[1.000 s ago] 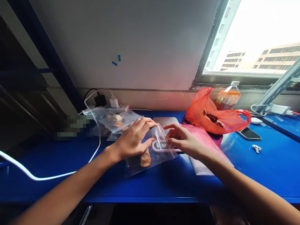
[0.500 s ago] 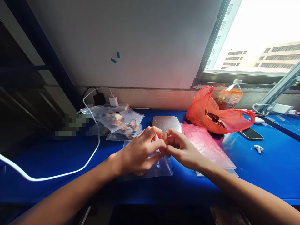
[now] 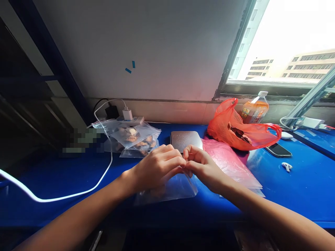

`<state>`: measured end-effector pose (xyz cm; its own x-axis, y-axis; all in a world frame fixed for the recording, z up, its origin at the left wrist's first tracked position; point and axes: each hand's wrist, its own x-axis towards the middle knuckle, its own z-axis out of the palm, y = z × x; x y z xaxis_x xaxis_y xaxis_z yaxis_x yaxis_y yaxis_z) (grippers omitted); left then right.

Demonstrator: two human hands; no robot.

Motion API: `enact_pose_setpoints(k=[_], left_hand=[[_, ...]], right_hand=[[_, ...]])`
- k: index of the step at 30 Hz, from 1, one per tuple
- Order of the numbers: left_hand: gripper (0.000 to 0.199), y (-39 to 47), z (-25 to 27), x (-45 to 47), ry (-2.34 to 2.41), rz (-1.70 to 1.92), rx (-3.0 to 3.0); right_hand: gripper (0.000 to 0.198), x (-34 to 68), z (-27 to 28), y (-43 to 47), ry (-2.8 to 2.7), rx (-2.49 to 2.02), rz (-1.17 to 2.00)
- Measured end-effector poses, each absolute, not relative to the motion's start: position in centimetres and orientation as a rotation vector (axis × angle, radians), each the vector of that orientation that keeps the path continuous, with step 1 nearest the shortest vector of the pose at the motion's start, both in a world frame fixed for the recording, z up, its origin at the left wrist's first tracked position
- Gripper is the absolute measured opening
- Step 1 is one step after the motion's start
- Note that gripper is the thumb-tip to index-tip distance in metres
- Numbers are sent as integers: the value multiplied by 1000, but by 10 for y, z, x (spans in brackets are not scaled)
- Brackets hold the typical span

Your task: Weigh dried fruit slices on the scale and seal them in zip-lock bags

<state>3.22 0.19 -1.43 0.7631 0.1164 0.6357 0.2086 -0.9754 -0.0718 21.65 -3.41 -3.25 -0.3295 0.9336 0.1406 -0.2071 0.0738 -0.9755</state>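
A clear zip bag (image 3: 180, 188) hangs just over the blue table's front part, with a brownish piece dimly visible inside under my left hand. My left hand (image 3: 161, 167) is closed on the bag's top edge, its fingers bent together. Right beside it, the thumb and fingers of my right hand (image 3: 201, 165) pinch the same edge, and the fingertips of both hands meet. Behind them lies a flat silver scale (image 3: 185, 138), partly hidden by my hands. Several filled zip bags (image 3: 136, 139) with brown pieces are piled at the left back.
An open red plastic bag (image 3: 222, 127) with dark brown pieces stands at right, by a pink packet of flat bags (image 3: 227, 162). Behind are an orange drink bottle (image 3: 256, 108), a phone (image 3: 278, 150) and an earbud (image 3: 287, 167). A white cable (image 3: 78, 193) loops across the left.
My left fingers have closed together and lowered over the bag's edge. The bag's visible corner has shifted slightly right and down. My right hand keeps its pinch.
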Motion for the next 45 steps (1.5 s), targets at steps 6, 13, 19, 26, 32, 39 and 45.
enact_pose_setpoints(k=[6,13,19,26,32,39,45], left_hand=[[12,-2,-11,30,-87,-1279,-2657],[12,-1,-12,30,-59,-1225,-2563],[10,2,-11,30,-126,-1187,-2593],[10,3,-2,24,-228,-1012,-2835],[22,11,-1,15,-467,-865,-2965],[29,28,1,-1,-517,-755,-3034],[12,42,4,-7,-692,-763,-2986]], right_hand=[[11,214,-27,-42,-1224,-683,1485],[10,210,-24,-42,-1322,-841,1276],[6,213,-25,-34,-1383,-983,1085],[8,235,-18,-21,-1625,-1035,1023],[20,230,-10,-44,-2098,-1027,883],[31,228,-15,-40,-2051,-924,1014],[42,230,-19,-32,-1909,-923,939]])
